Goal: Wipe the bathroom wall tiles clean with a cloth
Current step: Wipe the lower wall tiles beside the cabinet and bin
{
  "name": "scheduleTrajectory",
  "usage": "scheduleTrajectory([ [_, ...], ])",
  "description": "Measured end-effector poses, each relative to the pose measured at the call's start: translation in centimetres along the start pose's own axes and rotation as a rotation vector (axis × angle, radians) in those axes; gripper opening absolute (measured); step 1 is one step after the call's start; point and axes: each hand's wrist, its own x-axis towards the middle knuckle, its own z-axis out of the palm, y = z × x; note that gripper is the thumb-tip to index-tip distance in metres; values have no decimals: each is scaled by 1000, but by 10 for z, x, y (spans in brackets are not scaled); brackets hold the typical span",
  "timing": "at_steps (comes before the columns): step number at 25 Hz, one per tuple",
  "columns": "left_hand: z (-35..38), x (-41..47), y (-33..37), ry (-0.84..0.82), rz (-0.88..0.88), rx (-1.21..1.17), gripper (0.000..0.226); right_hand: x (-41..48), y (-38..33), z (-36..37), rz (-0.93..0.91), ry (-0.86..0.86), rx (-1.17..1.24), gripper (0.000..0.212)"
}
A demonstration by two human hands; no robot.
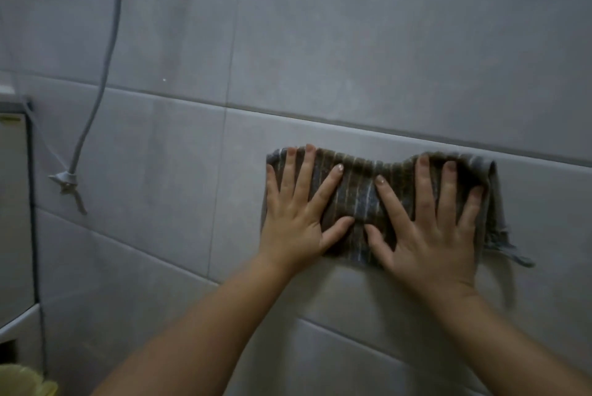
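We see both hands laid flat on a striped cloth [362, 190] against the grey wall tiles [352, 43], just below a horizontal grout line. The left hand [298, 219] covers the cloth's left part, fingers straight and spread apart, thumb pointing inward. The right hand [429, 229] covers the right part the same way, fingers fanned and pressing, not curled. The two thumbs lie near each other at the cloth's lower middle, where the fabric bunches into folds. We cannot make out the palms or how much cloth lies under them. A frayed strip hangs from the cloth's right edge and blurs as it trails down the tile.

Both forearms run out of the bottom of the view, the right one cut off at the corner. At the left a pale hose [105, 59] drops from beyond the top edge to a small fitting [64, 178] on the wall – its shape is too dim to tell. A pale panel [12, 203] at the left edge and a yellowish object [22, 381] in the bottom corner are both cropped, and we cannot say what they are.
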Motion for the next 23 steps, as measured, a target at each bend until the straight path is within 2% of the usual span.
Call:
scheduleTrajectory([
  [6,6,-36,24,-48,3,7,72,-40,5,-2,-34,-57,9,69],
  [10,-1,19,44,7,42,16,70,-2,48,-8,59,-1,-22,59],
  [14,-6,75,96,37,34,4,68,8,105,-21,144,-6,-65,58],
  [18,9,31,129,23,137,-17,69,-50,122,-26,189,-39,-77,59],
  [23,18,-13,148,-19,165,-10,71,-99,124,-30,105,-129,-61,65],
])
